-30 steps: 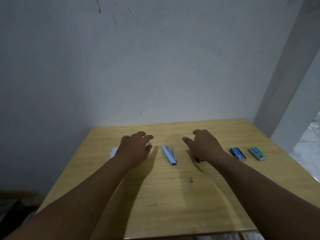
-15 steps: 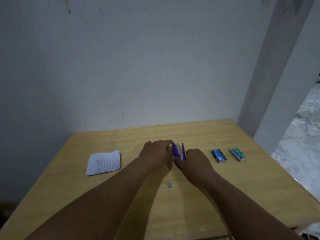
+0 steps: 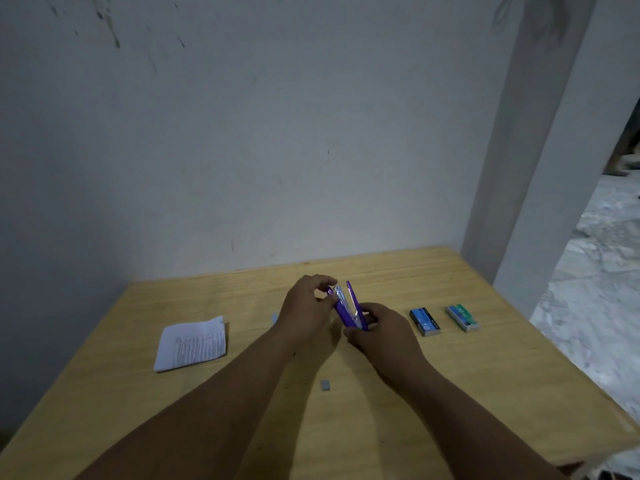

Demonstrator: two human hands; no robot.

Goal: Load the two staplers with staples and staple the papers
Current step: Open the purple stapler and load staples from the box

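Stapler (image 3: 348,308), purple, is up off the counter (image 3: 485,393), held between both hands near the middle of the wooden top. It's hinged open: top arm swung away from the metal magazine rail, both pointing up and away from the person.

Left hand (image 3: 306,311) is wrapped around the left side of the body, fingertips pinching near the front end of the rail. Right hand (image 3: 384,332) is closed on the hinge end from below. Both forearms reach in from the near edge and converge, wrists slightly bent in.

Handling guess: small, light, rigid plastic and metal, with a sprung hinge that likely wants to snap shut. Best held by the base near the hinge, keeping fingers clear of the rail so a strip can drop in.

Staple strip (image 3: 325,384), a short grey piece, lies loose on the counter just nearer than the hands; tiny and probably brittle, so pinch it by the sides. Blue staple box (image 3: 425,321) and green staple box (image 3: 462,317) sit to the right. Folded papers (image 3: 191,342) lie to the left. Second stapler: only a pale sliver (image 3: 275,318) shows behind the left wrist, can't confirm.
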